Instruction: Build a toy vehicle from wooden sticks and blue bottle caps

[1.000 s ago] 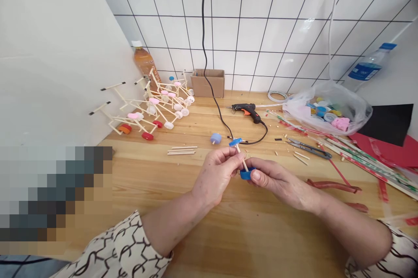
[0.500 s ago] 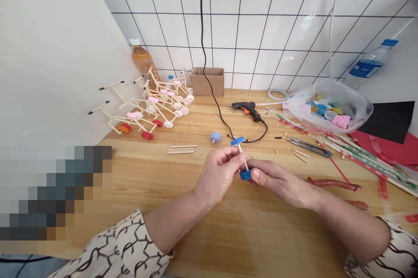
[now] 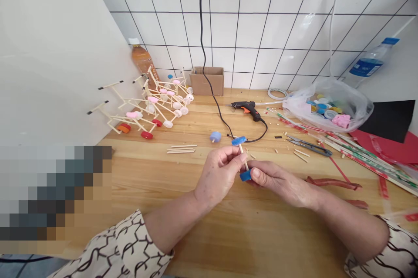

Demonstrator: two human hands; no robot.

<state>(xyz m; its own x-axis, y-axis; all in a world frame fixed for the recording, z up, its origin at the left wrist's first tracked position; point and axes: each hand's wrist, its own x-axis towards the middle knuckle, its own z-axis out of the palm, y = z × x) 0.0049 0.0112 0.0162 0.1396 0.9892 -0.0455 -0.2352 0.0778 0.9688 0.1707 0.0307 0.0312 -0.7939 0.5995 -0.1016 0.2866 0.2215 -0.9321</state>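
1. Head view: a short stick (image 3: 241, 149) is pinched by the left hand (image 3: 217, 175).
2. Each end is capped in blue; the near cap (image 3: 245, 175) is gripped by the right hand (image 3: 284, 182). Whether it is stuck cannot be told.
3. Stick frames (image 3: 152, 100), already joined, are seen far left.
4. Space is edged by a glue gun (image 3: 250, 108) beyond, red handles (image 3: 333, 183) to the right.

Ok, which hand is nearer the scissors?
The right hand. It is left of the scissors and nearer the camera; the left hand is farther left.
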